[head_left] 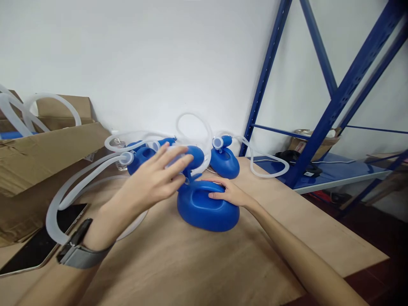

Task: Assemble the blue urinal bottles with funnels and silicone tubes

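Observation:
A blue plastic urinal bottle [207, 219] rests on the wooden table in front of me. My right hand [232, 193] grips its handle, with the thumb in the opening. At the bottle's blue neck [195, 157], my left hand [156, 178] has its fingers curled around a translucent cap [174, 154], which they mostly hide. Behind my left hand lie more blue bottles [140, 158] with a pale hose [76, 178] attached. Another blue urinal bottle [225, 163] stands farther back, its mouth facing me.
An open cardboard box [54, 157] with hoses stands at the left. A dark tablet [41, 242] lies below it. A clear bottle [118, 146] is near the wall. Blue metal shelving [321, 110] rises at the right, past the table's edge. A loop of hose [270, 174] overhangs that side.

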`<state>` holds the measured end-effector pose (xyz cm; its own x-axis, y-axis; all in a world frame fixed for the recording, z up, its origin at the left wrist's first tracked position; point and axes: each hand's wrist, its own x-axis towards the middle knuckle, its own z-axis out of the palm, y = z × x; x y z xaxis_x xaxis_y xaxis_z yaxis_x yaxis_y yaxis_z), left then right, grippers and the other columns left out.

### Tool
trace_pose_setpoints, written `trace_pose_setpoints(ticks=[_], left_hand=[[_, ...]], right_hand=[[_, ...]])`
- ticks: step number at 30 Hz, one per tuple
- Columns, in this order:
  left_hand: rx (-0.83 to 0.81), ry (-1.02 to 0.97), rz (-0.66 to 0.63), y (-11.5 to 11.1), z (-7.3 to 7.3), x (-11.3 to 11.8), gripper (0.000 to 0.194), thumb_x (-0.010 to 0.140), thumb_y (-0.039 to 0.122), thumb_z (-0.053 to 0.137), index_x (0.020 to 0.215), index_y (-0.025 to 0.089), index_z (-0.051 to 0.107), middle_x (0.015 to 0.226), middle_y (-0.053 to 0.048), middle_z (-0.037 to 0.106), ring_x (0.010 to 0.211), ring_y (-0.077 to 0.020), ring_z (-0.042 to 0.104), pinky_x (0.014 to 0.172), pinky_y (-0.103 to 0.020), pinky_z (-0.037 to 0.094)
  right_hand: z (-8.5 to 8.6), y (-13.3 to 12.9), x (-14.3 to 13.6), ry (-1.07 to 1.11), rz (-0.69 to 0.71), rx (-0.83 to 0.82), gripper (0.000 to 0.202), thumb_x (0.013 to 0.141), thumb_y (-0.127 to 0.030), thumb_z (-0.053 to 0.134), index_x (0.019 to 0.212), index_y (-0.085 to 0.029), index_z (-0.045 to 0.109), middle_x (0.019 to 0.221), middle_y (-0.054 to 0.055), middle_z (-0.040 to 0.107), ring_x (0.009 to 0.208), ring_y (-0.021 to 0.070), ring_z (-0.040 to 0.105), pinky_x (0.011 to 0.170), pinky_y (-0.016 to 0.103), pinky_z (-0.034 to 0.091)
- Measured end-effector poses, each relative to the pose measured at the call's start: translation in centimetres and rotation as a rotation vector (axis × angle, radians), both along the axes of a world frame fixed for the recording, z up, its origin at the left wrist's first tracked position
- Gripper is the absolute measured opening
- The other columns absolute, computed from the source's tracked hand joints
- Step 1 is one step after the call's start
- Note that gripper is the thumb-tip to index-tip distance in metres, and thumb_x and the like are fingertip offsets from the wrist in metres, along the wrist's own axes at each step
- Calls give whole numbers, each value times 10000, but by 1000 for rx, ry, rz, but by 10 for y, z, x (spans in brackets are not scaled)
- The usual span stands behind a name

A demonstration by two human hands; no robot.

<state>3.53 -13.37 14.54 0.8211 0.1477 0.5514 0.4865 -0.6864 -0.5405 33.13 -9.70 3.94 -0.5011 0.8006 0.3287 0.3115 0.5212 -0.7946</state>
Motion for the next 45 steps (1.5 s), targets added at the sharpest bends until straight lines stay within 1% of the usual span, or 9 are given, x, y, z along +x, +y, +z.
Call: trace_pose_setpoints(ticks=[5,10,16,21,27,30,35,40,45], left_hand=[[153,112,-108,-7,-16,23,276,1006,121,546,810,171,733,1306,-77,682,1284,-306,589,1096,-503,530],[112,177,-74,-17,-26,36,281,950,79,581,769,197,760,1283,-68,690,1202,-285,600,1035,-505,518],[106,229,59,-12,-62,56,297,945,86,564,843,215,811,1237,-113,697,1285,-336,542,951,-544,520],[153,169,44,14,-76,55,317,991,72,516,958,202,803,1386,-83,653,1314,-333,539,924,-525,526],[184,139,-62,30,-72,42,274,984,81,539,929,188,784,1481,-82,606,1368,-330,514,1013,-542,505],[51,200,-69,24,-64,37,214,947,100,576,954,174,777,1468,-122,613,1400,-344,496,1126,-597,441],[-225,94,-76,-4,-30,22,513,939,163,606,1447,236,585,1624,-164,441,1494,-369,409,1205,-625,359],[-239,-45,-58,-10,-2,0,583,996,127,488,1559,274,452,1608,-167,445,1462,-346,450,1162,-573,417],[-312,-49,47,8,-4,-20,533,974,170,521,1496,277,530,1563,-144,489,1390,-362,501,1101,-564,457]], right_hand=[[-13,6,2,130,-79,-59,701,763,-416,871,1367,-207,582,1355,131,672,1271,318,644,1120,515,493],[-19,10,7,194,-37,-94,807,740,-417,888,1412,-234,480,1368,126,643,1288,293,627,1126,484,481],[-10,4,6,51,-82,37,303,790,-424,798,884,-190,630,936,26,673,964,235,651,916,381,523],[-9,2,6,-18,-112,85,222,746,-339,718,704,-196,554,739,-15,560,766,187,560,735,309,450],[-8,1,6,-29,-112,57,239,763,-396,743,771,-188,625,774,2,604,786,202,575,750,320,470],[-8,1,5,9,-116,11,262,785,-432,742,803,-185,657,807,19,647,802,216,608,774,344,502],[0,-1,16,201,-178,86,268,680,-420,870,737,-200,727,922,68,747,960,295,683,909,413,536],[29,-2,55,510,-442,271,276,625,-467,880,768,-251,783,819,-2,750,722,224,666,693,357,544],[72,-4,98,753,-708,541,218,629,-349,866,802,-227,813,744,-19,737,647,164,617,692,314,502]])
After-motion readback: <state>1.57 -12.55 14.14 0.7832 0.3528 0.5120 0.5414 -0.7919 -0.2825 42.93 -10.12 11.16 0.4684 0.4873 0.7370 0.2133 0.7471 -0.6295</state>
